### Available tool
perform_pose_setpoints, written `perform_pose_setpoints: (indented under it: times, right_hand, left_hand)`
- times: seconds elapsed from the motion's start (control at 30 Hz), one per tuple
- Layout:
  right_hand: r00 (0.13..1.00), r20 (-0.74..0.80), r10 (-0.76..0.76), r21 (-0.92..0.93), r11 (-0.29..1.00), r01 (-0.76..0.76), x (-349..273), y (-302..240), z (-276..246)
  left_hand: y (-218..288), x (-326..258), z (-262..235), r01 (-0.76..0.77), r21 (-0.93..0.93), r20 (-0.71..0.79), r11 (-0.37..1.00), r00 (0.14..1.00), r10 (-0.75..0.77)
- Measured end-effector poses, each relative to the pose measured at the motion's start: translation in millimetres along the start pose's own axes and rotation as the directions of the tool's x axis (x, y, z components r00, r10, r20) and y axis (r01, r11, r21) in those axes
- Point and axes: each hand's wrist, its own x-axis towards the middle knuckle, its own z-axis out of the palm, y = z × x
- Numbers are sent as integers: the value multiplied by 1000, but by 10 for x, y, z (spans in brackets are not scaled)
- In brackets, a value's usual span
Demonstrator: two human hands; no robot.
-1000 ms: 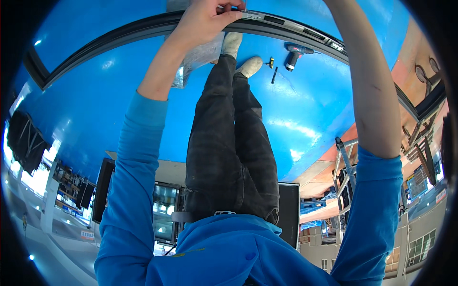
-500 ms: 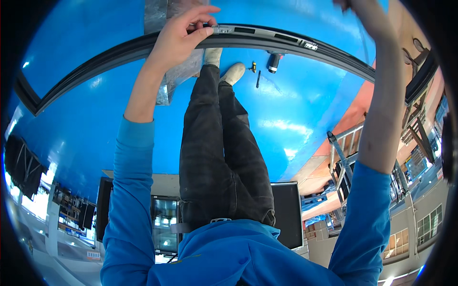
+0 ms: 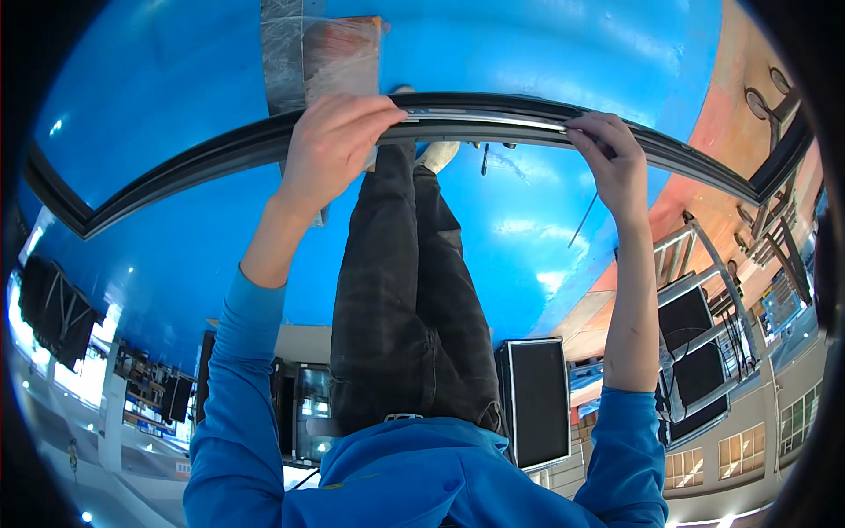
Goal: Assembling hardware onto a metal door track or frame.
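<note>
- Both hands are up on a long dark frame rail (image 3: 264, 145) that arcs across the upper part of the view, edge to edge.
- Left hand (image 3: 333, 145): clenched over the rail from the near side, fingers (image 3: 374, 113) curled across its top edge, thumb side hidden. It grips near the rail's middle.
- Right hand (image 3: 613, 158): also grasping the rail, fingers (image 3: 588, 132) hooked over the top edge, to the right of the left hand and clear of it.
- Between the two hands a lighter, silvery strip (image 3: 480, 119) runs along the rail's top face; whether it's a separate part or just a channel in the rail, can't tell.
- The rail's ends meet angled corner pieces: one at far left (image 3: 62, 207), one at far right (image 3: 775, 167), so it reads as one side of a larger frame.
- Behind the rail, near the left hand: a plastic-wrapped block (image 3: 339, 53), brownish under clear film, on the blue floor (image 3: 546, 53).
- The person's dark trousers (image 3: 405, 290) and light shoes (image 3: 437, 156) show past the rail; blue sleeves on both forearms.
- Small dark bits (image 3: 484, 158) lie on the floor just beside the shoes, too small to identify.
- Black flat panels (image 3: 537, 400) stand lower right.
</note>
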Motion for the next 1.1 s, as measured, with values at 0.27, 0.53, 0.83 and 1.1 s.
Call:
perform_pose_setpoints:
  times: [0.27, 0.53, 0.83, 1.1]
  right_hand:
    - [1000, -28, 13, -54, 998, -15, -85, 21, 29]
    - [998, -50, 40, -110, 993, -46, -51, -110, 70]
    - [999, -23, 29, -146, 989, -32, -90, -116, 15]
    - [999, -21, 31, -156, 987, -34, -119, -83, 29]
  left_hand:
    - [-19, -27, -24, 42, -80, 98, 996, 995, -35]
    - [-2, -37, 24, 248, -207, 122, 946, 966, -227]
    - [27, -16, -43, 45, -78, 108, 996, 994, -37]
    - [40, -148, 0, -100, 127, 47, 987, 994, 94]
